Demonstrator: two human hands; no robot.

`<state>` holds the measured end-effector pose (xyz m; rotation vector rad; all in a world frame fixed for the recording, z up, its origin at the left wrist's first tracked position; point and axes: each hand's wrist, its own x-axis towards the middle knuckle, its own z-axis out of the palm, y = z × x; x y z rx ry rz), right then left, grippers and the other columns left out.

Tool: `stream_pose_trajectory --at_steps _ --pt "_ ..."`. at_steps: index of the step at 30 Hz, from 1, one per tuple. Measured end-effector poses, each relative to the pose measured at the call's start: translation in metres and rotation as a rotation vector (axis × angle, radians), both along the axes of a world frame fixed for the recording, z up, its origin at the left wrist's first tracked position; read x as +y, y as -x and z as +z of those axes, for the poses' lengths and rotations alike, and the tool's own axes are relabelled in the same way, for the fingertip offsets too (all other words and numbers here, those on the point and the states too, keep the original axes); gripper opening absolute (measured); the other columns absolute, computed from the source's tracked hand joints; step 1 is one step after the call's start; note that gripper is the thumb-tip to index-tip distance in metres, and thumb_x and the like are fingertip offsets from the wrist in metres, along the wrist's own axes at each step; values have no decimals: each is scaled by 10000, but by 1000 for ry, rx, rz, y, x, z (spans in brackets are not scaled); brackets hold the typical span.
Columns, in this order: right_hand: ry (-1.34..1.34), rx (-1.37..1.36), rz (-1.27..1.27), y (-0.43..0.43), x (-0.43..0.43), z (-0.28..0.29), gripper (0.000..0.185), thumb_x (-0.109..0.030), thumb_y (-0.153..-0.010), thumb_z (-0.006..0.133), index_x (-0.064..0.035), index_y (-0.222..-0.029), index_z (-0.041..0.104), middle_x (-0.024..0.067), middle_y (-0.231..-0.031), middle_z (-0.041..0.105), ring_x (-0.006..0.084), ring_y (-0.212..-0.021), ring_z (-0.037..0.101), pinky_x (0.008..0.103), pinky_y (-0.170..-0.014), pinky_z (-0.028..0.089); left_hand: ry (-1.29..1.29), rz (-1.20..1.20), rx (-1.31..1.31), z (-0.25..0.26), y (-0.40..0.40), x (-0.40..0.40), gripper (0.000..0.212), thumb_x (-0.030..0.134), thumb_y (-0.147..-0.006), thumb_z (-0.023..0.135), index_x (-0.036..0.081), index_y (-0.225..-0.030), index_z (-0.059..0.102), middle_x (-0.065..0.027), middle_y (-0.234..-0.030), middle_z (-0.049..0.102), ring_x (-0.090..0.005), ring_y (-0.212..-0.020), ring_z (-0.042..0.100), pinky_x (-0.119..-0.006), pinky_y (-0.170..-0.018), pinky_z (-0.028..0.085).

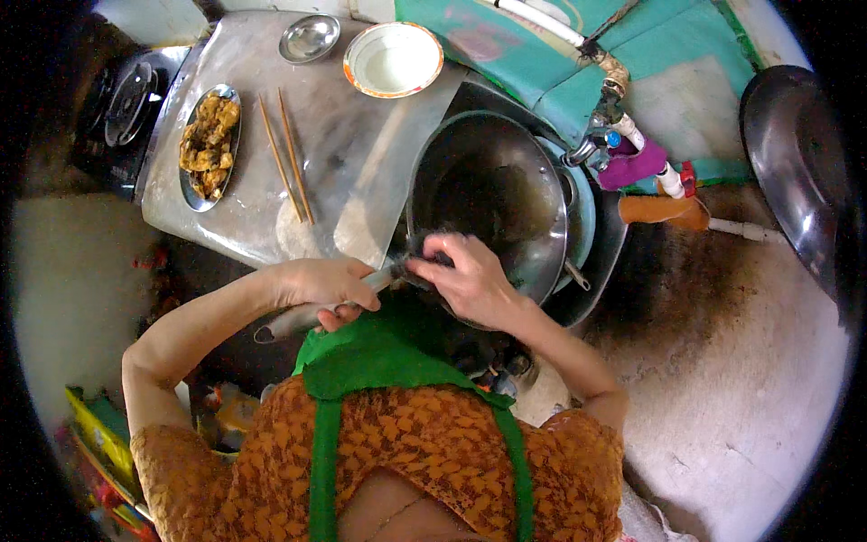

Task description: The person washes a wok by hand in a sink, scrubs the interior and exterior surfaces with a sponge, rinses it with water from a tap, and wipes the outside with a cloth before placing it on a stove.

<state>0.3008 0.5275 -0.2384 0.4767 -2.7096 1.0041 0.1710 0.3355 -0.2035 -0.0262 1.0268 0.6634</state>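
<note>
Low in front of my chest, my left hand (339, 291) is closed around the pale handle (298, 320) of a tool whose far end lies by my right hand. My right hand (467, 274) has its fingers bent on a dark, blurred item at that end; what it is I cannot tell. Both hands are over the near rim of a large dark wok (488, 203), which holds some murky liquid and sits in a sink. Wooden chopsticks (291, 162) lie on the worktop to the left. An oval metal dish (232, 146) beside them holds browned food pieces.
A white bowl with an orange rim (394, 59) and a small metal bowl (309, 38) stand at the worktop's back. A faucet (584, 150) reaches over the sink's right side. Another wok (789, 156) hangs at the right, and a gas stove (129, 108) is at the far left.
</note>
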Motion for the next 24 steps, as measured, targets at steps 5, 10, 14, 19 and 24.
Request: stream_pose_trajectory --at_steps 5,10,14,19,24 --pt "-85 224 -199 94 32 -32 204 -22 -701 523 -78 -878 609 108 -906 488 276 -778 527 374 -638 430 -9 25 92 10 -8 -1 148 127 -802 529 81 -918 449 23 -524 371 -53 -385 334 -187 -310 269" --pt "-381 -107 -761 116 121 -77 177 -101 -767 488 -52 -907 586 140 -960 511 328 -816 545 436 -702 435 -20 56 106 11 -18 -17 119 145 -813 502 79 -862 415 9 -530 359 -73 -382 329 -219 -335 274" --pt "-443 -646 -1044 40 158 -73 227 -107 -692 527 -14 -891 579 201 -1025 524 350 -929 537 430 -783 436 15 145 53 8 -25 -20 110 92 -807 508 60 -852 413 2 -536 353 -72 -408 314 -202 -329 246" --pt "-466 -805 -1060 -73 149 -62 175 -138 -676 534 -18 -770 619 199 -828 599 352 -806 579 425 -714 456 -1 79 55 11 -25 -15 142 95 -811 505 60 -894 395 -8 -533 345 -77 -400 309 -207 -325 241" --pt "-518 -853 -794 -123 127 -17 111 -124 -667 542 -40 -656 613 169 -722 606 325 -706 602 443 -649 474 -79 81 9 3 -23 -19 158 119 -816 504 65 -882 370 -11 -533 346 -82 -395 313 -202 -329 239"
